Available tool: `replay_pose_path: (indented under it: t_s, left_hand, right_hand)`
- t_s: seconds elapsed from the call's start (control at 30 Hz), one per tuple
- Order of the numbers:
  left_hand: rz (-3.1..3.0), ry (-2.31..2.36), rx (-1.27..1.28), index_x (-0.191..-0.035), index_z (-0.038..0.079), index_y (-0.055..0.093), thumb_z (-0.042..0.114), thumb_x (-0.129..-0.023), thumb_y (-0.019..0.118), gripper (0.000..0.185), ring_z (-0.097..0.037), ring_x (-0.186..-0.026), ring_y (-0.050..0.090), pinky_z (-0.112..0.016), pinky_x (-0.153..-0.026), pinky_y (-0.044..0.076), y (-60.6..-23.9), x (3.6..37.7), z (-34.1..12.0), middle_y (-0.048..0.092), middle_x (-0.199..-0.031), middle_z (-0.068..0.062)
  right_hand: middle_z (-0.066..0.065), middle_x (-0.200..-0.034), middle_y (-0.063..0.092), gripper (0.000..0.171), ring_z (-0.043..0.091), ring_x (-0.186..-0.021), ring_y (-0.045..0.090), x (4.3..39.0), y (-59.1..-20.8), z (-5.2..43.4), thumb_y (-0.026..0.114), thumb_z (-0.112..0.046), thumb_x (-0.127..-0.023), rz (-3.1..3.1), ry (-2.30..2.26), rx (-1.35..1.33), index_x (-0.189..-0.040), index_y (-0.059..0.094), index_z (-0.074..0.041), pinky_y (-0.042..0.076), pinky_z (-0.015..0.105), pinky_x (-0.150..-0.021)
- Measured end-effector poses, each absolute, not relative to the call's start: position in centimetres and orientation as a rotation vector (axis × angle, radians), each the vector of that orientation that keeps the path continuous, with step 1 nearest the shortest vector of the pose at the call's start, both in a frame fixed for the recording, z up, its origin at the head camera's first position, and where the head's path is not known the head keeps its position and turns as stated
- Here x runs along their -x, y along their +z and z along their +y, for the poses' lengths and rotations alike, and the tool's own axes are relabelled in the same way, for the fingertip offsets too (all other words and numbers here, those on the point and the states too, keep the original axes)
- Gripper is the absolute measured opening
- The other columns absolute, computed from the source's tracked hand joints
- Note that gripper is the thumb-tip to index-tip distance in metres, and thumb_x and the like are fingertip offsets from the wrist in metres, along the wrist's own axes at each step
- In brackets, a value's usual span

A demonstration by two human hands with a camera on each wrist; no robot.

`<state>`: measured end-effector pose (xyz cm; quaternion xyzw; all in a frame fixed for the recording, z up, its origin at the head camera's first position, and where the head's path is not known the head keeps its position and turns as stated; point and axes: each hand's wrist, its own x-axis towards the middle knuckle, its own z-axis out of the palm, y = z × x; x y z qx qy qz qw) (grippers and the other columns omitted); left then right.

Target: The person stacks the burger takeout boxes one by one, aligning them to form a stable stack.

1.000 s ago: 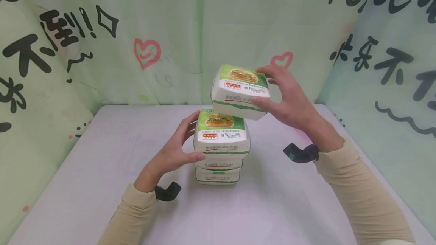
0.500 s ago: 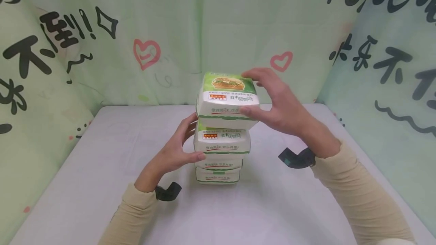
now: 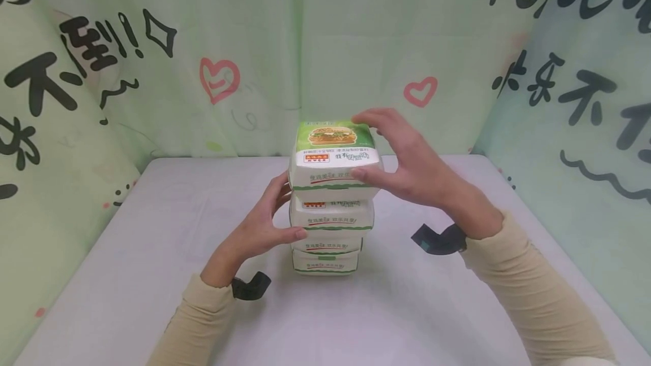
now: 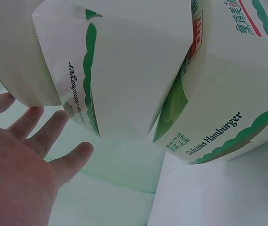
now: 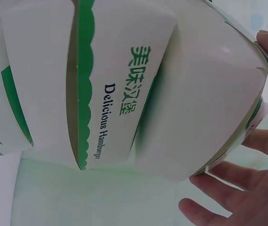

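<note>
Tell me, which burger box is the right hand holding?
The top box of the stack. The right hand grips its side, thumb in front and fingers at the back. The lower boxes sit under it; the left hand steadies those.

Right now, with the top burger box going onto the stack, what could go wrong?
1. The top white-and-green cardboard burger box, gripped by the right hand, sits skewed over the box below; released so, it may slide off.
2. The stack looks uneven, and the left hand only steadies one side, so a nudge might topple it across the white table.
</note>
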<state>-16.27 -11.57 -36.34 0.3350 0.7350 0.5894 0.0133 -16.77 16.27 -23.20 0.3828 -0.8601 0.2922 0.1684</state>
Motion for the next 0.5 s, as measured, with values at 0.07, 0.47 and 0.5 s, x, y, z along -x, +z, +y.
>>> replay_pose_path:
  t_s: [0.07,0.47,0.5]
  left_hand:
    - [2.285,1.840,-1.053,-0.155,0.029,0.020,0.024,-0.080,0.081,0.097,-0.021,-0.145,0.032,-0.051,-0.123,0.024,-36.39,16.27,-11.60,0.033,-0.153,0.001]
    - [2.277,1.843,-1.037,-0.155,0.028,0.020,0.018,-0.079,0.081,0.098,-0.021,-0.142,0.035,-0.051,-0.123,0.022,-36.43,16.20,-11.60,0.035,-0.152,0.002]
    - [2.273,1.844,-1.041,-0.155,0.027,0.020,0.018,-0.079,0.081,0.098,-0.021,-0.143,0.035,-0.051,-0.123,0.022,-36.39,16.17,-11.60,0.035,-0.152,0.002]
  right_hand:
    - [0.006,-0.144,0.046,0.070,0.022,-0.131,0.042,16.69,-23.38,16.28,0.076,-0.027,-0.083,-2.461,0.842,-1.090,-0.143,0.045,-0.011,0.044,0.052,-0.104]
    - [0.003,-0.150,0.039,0.072,0.022,-0.137,0.036,16.50,-23.83,16.40,0.072,-0.032,-0.084,-2.499,0.842,-1.081,-0.147,0.041,-0.017,0.038,0.057,-0.108]
    - [0.003,-0.151,0.039,0.073,0.022,-0.138,0.036,16.48,-23.85,16.44,0.072,-0.032,-0.084,-2.501,0.842,-1.081,-0.148,0.040,-0.017,0.038,0.057,-0.108]
